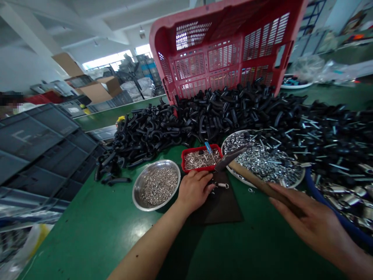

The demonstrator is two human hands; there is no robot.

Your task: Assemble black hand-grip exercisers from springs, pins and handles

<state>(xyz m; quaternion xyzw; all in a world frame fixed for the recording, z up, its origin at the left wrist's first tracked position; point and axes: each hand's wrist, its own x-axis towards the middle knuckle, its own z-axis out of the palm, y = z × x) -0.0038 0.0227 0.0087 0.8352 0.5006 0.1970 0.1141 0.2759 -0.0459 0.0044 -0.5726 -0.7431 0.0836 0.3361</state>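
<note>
My right hand (311, 217) is closed round the wooden handle of a hammer (256, 182). The hammer's dark metal head is raised just right of my left hand. My left hand (194, 189) rests on a dark square pad (221, 210), fingers curled and pressing down on a small part mostly hidden beneath them. A metal coil spring (223, 186) lies at its fingertips; I cannot tell whether it is joined to that part. Just beyond my left hand stands a red tray (184, 163) of small metal pins, with a blue-handled tool in it. Left of the hand sits a steel bowl (135, 192) of small metal pieces.
A large white plate (300, 179) holds shiny metal parts. Black curved plastic pieces (157, 128) are heaped behind, spilling from a tipped red crate (204, 66). A blue tub (313, 190) of metal parts stands right. Grey crates (43, 144) are stacked left of the green table (96, 233).
</note>
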